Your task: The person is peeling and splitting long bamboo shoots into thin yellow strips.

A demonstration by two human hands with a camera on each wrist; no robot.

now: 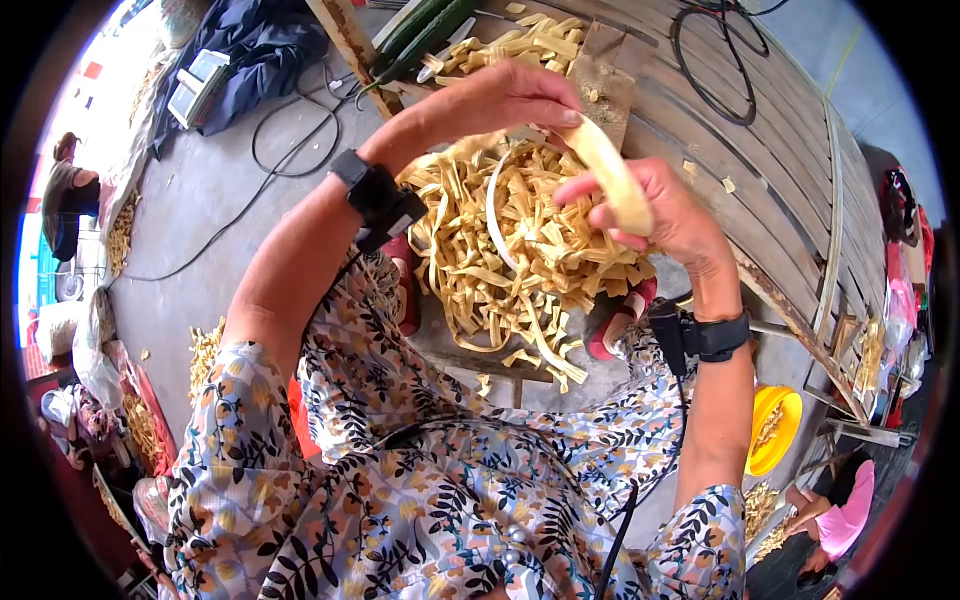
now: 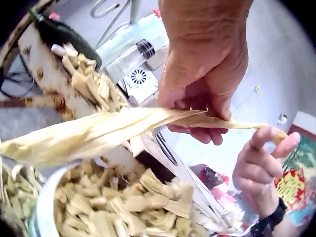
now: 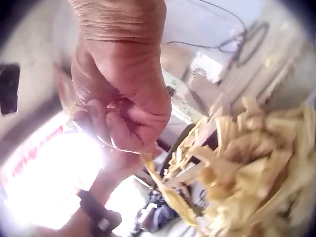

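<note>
A long pale-yellow flat strip (image 1: 608,165), soft and partly folded, stretches between both hands above a heap of similar short, knotted-looking yellow strips (image 1: 540,225). My left hand (image 1: 520,95) pinches its upper part between thumb and fingers; in the left wrist view a wide tail (image 2: 74,136) hangs off to the left. My right hand (image 1: 672,212) holds the other end, where the strip narrows at its fingertips in the left wrist view. Curled fingers of the right hand (image 3: 123,98) fill the right wrist view, with a yellow strip (image 3: 170,192) trailing below.
The heap lies partly within a white rim (image 2: 47,197). On the slatted wooden table (image 1: 740,170) lie more strips (image 1: 545,45), dark green cucumber-like vegetables (image 1: 425,35) and a black cable (image 1: 690,75). A yellow bucket (image 1: 775,430) stands at right, near another person in pink (image 1: 848,510).
</note>
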